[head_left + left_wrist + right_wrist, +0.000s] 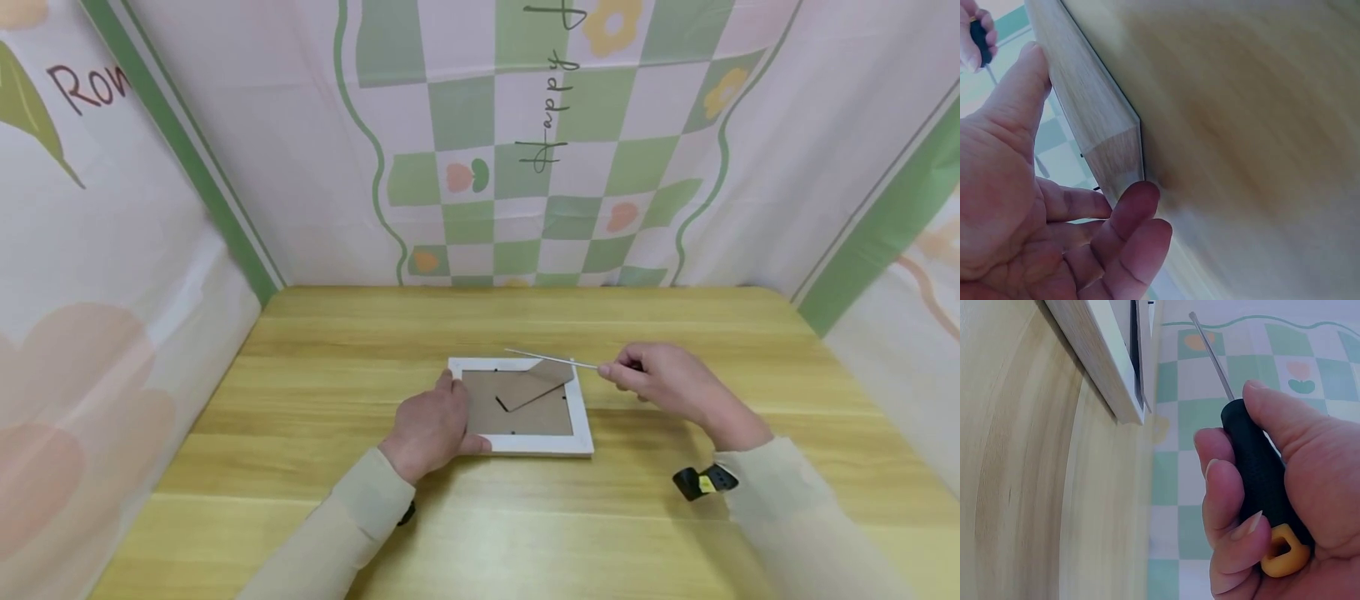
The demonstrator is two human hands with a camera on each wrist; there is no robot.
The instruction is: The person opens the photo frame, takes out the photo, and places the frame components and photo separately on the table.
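A white-edged picture frame [582, 432] lies face down on the table, its brown backing board [480, 417] and folded-down easel stand [542, 385] facing up. Small dark tabs [513, 432] dot the inner edge. At the frame's near left corner, my left hand [429, 423] grips the wooden border, thumb along the near side and fingers at the left side. My right hand [667, 382] holds a screwdriver [1257, 465] by its dark handle with a yellow end. Its metal shaft [551, 358] points left, above the frame's far edge. Whether the tip touches anything is unclear; it appears raised.
The wood-grain table [337, 342] extends around the frame on all sides. Behind it hangs a green-and-white checked curtain [517, 175], with more printed cloth [90, 250] at the left and right. A black strap device [705, 482] sits at the right wrist.
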